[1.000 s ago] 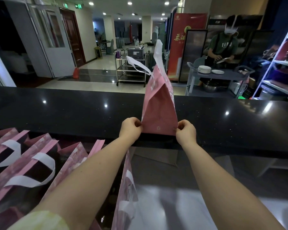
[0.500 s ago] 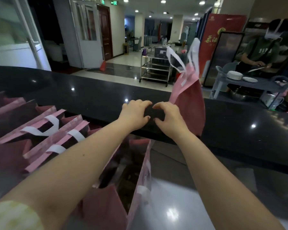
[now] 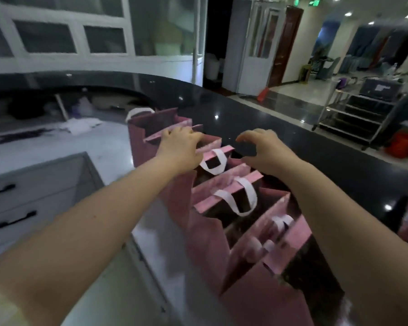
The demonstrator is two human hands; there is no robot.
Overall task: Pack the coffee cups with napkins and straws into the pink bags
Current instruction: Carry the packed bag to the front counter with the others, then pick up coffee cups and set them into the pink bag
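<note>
Where the left hand (image 3: 181,149) is curled over the top rim of the pink bag (image 3: 210,143), the right hand (image 3: 266,149) is held half open and empty just beside it. The row of bags (image 3: 226,191) is laid out from the hands toward the person along the dark worktop (image 3: 292,128).

The room is moderately bright and rather cool in tone, lit by round ceiling lights (image 3: 349,14) at the upper right, which burn out to white spots and are mirrored as small sharp glints on the glossy black counter (image 3: 257,118). The whole picture is softened by motion blur, strongest on the pink bags (image 3: 207,231) low in the centre and on the drawers (image 3: 33,198) at the left, while the insides of the bags fall into deep shadow. The wide lens bends the window frames (image 3: 80,27) and the counter edge into curves toward the borders.
</note>
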